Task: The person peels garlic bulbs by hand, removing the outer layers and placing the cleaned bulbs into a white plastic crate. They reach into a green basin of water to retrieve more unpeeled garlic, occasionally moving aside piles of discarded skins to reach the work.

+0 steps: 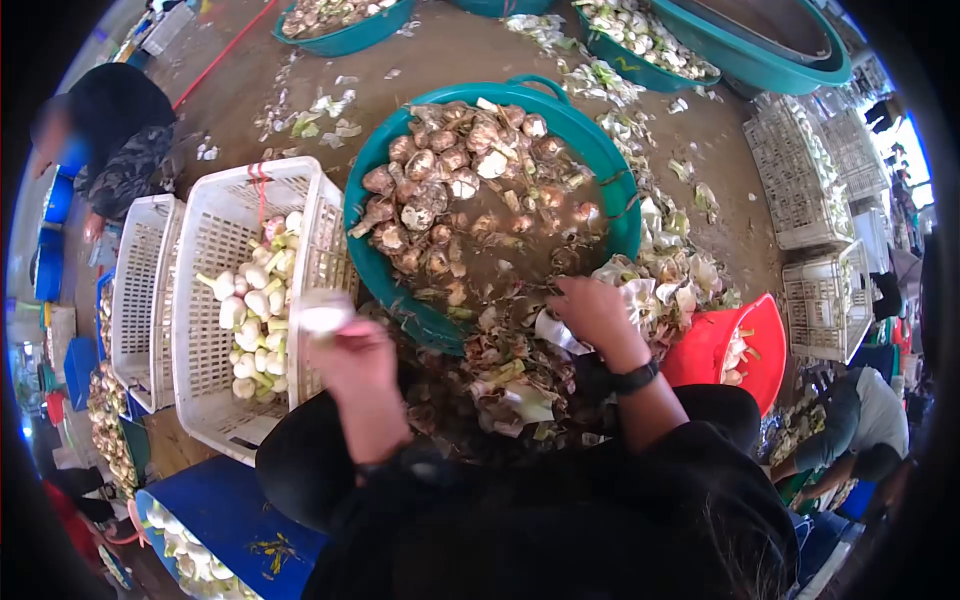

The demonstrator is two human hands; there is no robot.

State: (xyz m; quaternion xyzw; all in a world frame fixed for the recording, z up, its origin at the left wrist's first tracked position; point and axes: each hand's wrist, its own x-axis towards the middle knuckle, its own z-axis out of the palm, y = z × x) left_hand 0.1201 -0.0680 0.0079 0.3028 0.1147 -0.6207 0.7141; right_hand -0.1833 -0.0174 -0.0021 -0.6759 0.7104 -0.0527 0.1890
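My left hand [358, 372], smeared by motion, is at the right side of the white plastic crate [330, 235]. A pale, peeled garlic bulb [325, 316] is in its fingers. My right hand [598, 318] is at the front right rim of the green tub [632, 215], fingers bent together. A flat white piece [560, 333] shows just under these fingers; I cannot tell whether they grip it. Brown unpeeled garlic bulbs [440, 185] fill much of the tub, some in murky water. Peeled white bulbs [258, 310] with short stems lie in the crate.
Garlic skins [515, 395] are heaped between my knees and right of the tub. A red basin [705, 350] with peeled garlic stands at my right. A second crate [145, 300] stands left of the first. Co-workers [115, 130] [865, 425] sit on both sides.
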